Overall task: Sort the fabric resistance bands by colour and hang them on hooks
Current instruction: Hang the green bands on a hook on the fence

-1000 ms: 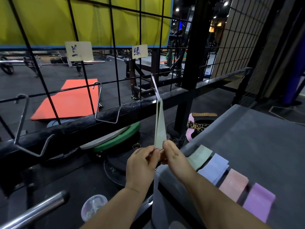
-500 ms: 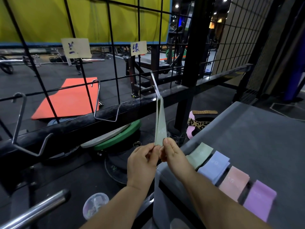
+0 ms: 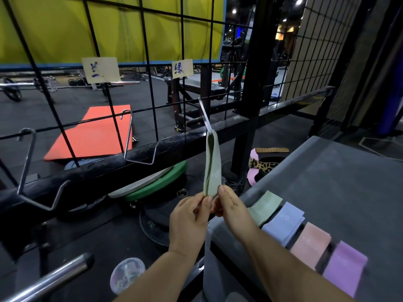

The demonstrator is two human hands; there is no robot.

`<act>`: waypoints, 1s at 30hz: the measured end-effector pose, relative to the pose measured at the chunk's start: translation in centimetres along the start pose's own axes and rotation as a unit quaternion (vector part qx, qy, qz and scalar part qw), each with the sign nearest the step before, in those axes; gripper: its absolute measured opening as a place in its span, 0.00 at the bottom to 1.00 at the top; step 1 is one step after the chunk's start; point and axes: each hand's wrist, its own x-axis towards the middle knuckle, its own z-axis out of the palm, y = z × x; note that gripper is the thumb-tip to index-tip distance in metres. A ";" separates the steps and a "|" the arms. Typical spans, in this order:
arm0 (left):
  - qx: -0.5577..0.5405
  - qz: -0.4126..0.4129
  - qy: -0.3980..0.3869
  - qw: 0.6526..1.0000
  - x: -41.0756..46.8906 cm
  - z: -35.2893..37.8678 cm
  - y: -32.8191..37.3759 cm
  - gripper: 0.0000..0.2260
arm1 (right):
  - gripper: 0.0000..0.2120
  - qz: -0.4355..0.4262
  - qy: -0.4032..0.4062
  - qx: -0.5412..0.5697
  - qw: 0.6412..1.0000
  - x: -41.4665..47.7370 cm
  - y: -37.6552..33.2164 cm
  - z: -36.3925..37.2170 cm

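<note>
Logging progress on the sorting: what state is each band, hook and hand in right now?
hanging green band: looped over right hook, hanging straight.
right hook: carries that band.
middle hook: bare.
left hook: bare.
left hand: pinches the band's bottom.
right hand: pinches the band's bottom.
second green band: folded flat on table.
blue band: folded flat on table.
pink band: same.
purple band: same.

Dim indoors, lit by small ceiling spots (image 3: 234, 11) far back; brightest on the yellow panel (image 3: 109, 29). Deep shadow low left beneath the rail (image 3: 98, 174). Glints on steel hooks (image 3: 139, 161) and bar (image 3: 50, 280). Strong wide-angle bending toward edges; slight softness throughout.
</note>
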 end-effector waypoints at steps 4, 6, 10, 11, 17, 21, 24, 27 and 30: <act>0.016 0.006 -0.004 1.000 -0.2 0.2 -0.3 0.11 | 0.17 0.000 0.001 0.004 1.000 -0.2 -0.1 -0.1; 0.021 0.003 -0.008 1.000 -0.2 0.3 -0.5 0.12 | 0.17 -0.001 -0.001 -0.002 1.000 -0.3 -0.2 -0.3; 0.015 0.008 -0.018 1.000 -0.3 0.4 -0.7 0.10 | 0.14 0.005 0.005 -0.031 0.999 -0.6 -0.2 -0.9; 0.015 0.009 -0.020 1.000 -0.4 0.4 -0.7 0.10 | 0.14 0.004 0.008 -0.044 0.999 -0.7 -0.2 -1.2; 0.003 0.000 -0.041 0.999 -0.7 1.2 -1.0 0.07 | 0.13 0.001 0.040 -0.140 0.989 -0.9 0.5 -3.5; 0.001 -0.009 -0.062 0.998 -0.9 2.0 -1.2 0.11 | 0.10 0.017 0.063 -0.206 0.976 -0.9 0.8 -5.8; 0.032 -0.015 -0.106 0.994 -0.9 3.0 -1.3 0.12 | 0.07 0.047 0.073 -0.306 0.948 -0.5 1.2 -8.0; 0.071 -0.028 -0.183 0.980 -0.7 4.3 -1.2 0.12 | 0.05 0.087 0.050 -0.419 0.903 0.1 2.2 -10.1; 0.091 -0.037 -0.229 0.969 -0.7 6.0 -1.2 0.12 | 0.07 0.112 0.017 -0.456 0.883 0.3 3.0 -11.3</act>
